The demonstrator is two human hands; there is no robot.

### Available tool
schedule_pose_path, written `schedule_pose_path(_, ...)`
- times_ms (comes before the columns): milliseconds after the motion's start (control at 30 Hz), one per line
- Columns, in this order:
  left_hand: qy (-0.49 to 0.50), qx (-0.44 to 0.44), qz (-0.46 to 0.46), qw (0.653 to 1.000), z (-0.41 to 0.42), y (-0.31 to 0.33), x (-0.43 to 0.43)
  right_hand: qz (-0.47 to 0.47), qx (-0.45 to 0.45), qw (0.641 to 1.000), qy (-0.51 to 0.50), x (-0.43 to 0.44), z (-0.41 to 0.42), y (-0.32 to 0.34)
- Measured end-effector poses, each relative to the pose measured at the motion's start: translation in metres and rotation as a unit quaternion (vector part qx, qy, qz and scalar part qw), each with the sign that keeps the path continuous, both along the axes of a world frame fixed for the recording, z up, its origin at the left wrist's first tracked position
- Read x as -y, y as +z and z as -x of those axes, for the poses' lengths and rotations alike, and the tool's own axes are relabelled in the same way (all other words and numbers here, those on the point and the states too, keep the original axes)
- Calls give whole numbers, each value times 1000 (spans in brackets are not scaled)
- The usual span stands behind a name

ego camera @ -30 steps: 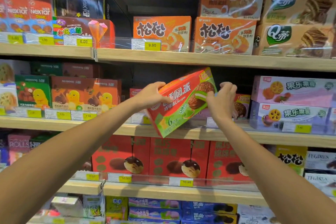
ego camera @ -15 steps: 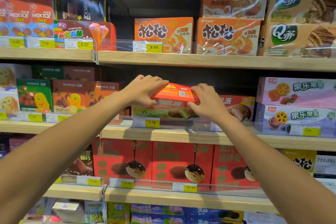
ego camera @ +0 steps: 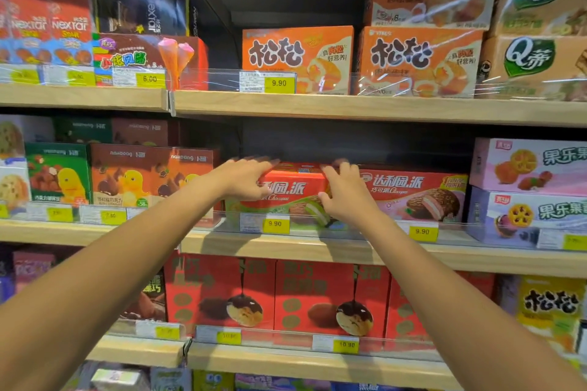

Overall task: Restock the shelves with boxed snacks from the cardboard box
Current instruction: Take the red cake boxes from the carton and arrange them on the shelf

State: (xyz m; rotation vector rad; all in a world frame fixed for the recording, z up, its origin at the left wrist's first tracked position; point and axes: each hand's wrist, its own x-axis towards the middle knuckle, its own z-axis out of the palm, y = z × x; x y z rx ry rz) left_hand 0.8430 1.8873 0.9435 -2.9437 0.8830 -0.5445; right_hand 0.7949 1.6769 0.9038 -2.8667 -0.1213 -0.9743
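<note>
A red and green snack box (ego camera: 293, 197) with a chocolate pie picture stands upright on the middle wooden shelf (ego camera: 317, 247), behind a clear rail. My left hand (ego camera: 246, 179) rests on its top left corner and front. My right hand (ego camera: 344, 192) lies over its right front face. Fingers of both hands are blurred and spread against the box. Directly to the right stands a matching red and pink pie box (ego camera: 416, 195). The cardboard box is not in view.
Brown duck-print boxes (ego camera: 139, 174) stand to the left on the same shelf, purple fruit boxes (ego camera: 527, 194) to the right. Orange boxes (ego camera: 298, 57) fill the shelf above, red boxes (ego camera: 276, 295) the one below. Dark open space shows above the pie boxes.
The box went from tilted in the air to lying on the shelf, and now stands with its front facing out. Both hands have shifted from gripping its ends to resting on its top and front.
</note>
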Motion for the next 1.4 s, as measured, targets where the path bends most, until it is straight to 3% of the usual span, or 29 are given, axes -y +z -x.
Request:
schedule_pose_path(233, 70, 97, -2, 993, -20, -23, 6, 24, 35, 997, -70, -14, -19, -13)
schedule_pose_path(700, 54, 72, 51, 995, -33, -25, 15, -9, 74, 993, -88, -13, -25, -22)
schedule_pose_path(1233, 123, 49, 86, 987, -60, -31, 32, 15, -70, 996, -48, 0, -30, 1)
schedule_pose_path(1400, 93, 46, 129, 986, -47, -35, 28, -17, -92, 996, -14, 6, -28, 4)
